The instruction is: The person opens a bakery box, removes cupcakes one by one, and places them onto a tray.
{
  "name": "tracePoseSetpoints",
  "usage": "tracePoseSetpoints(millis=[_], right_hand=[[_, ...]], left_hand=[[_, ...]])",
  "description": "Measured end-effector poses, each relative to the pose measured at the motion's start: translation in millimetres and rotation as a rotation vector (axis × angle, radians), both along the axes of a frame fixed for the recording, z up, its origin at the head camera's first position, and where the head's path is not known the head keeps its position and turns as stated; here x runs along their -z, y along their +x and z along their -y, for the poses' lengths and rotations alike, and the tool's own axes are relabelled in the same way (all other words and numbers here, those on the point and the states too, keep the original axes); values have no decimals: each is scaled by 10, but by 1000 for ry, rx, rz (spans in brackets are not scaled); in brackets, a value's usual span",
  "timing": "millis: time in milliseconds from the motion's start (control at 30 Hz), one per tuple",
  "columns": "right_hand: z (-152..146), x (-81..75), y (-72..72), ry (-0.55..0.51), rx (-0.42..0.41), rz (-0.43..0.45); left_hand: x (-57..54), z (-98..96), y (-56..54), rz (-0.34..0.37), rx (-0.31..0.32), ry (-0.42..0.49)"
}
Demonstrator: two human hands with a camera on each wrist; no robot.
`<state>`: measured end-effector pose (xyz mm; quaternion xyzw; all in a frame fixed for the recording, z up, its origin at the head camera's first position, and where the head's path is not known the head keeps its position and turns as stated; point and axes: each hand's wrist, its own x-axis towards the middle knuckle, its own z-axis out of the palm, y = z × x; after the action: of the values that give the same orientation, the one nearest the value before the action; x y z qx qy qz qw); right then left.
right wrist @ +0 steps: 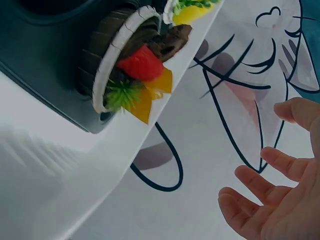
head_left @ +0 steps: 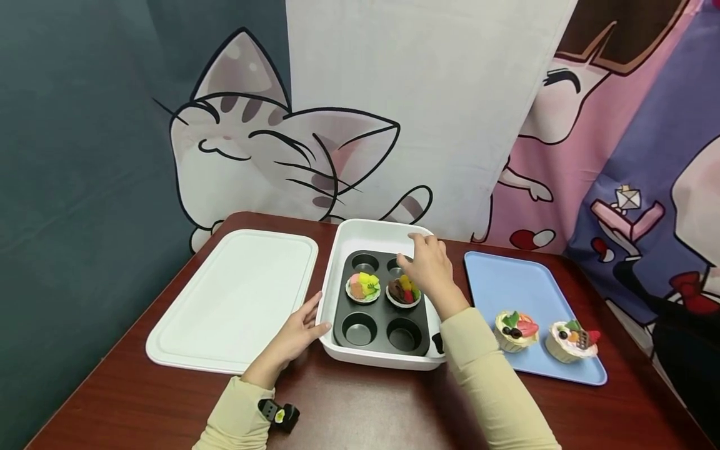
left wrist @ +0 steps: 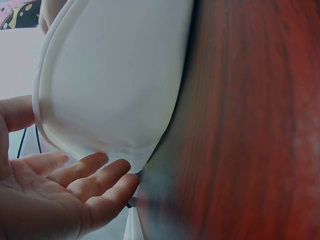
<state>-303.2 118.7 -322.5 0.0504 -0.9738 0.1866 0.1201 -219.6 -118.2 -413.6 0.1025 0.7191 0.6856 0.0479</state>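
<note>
Running this remotely, so going off the cams. Brown tabletop point(head_left: 365, 409) under everything, with a white bin point(head_left: 382, 360) in the middle and a blue tray point(head_left: 509, 281) on its right. Dark six-cup muffin pan point(head_left: 382, 312) sits inside the bin.

My right grip point(head_left: 430, 265) hangs over the pan's back right part, forearm angled in from the lower right. Thumb and fingers stand wide apart, slightly bent, nothing held. My left grip point(head_left: 295, 331) is at the bin's left wall by the front corner: thumb on the rim, fingers loose and spread along the outside, not clamped.

Smallest stuff: brown-topped cupcake point(head_left: 403, 292) in the middle right cup, just below my right grip, and pink-and-yellow cupcake point(head_left: 363, 287) in the middle left one. Two fruit cupcakes point(head_left: 516, 332) are on the blue tray.
</note>
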Motion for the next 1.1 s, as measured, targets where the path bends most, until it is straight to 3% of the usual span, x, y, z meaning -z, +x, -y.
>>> tracePoseSetpoints(millis=[400,800,1100], right_hand=[[64,309,-125,35,-30,116],[81,466,-180,137,-103,405],[70,514,-241,141,-164,407]], left_hand=[[18,1,11,6,2,-3],[9,7,14,-5,-4,-15],[34,3,1,-4,-9,-10]])
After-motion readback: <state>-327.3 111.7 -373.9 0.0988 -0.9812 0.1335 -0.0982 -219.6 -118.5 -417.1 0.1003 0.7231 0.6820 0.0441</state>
